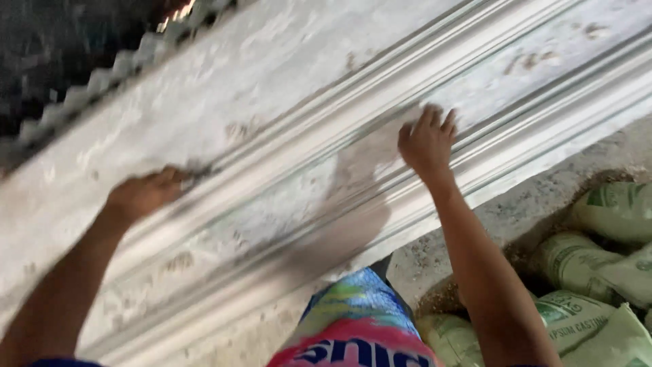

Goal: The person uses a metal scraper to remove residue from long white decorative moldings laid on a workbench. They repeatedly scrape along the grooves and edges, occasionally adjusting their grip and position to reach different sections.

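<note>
Head view: left hand (146, 194) and right hand (428, 143) press flat, holding nothing, on white moulding (285, 122)

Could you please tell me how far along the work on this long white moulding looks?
Done: the moulding is fully shaped, its ridges formed. In hand: the left hand and right hand press flat on its grooves. Left: smudged, uneven patches show along its surface.
</note>
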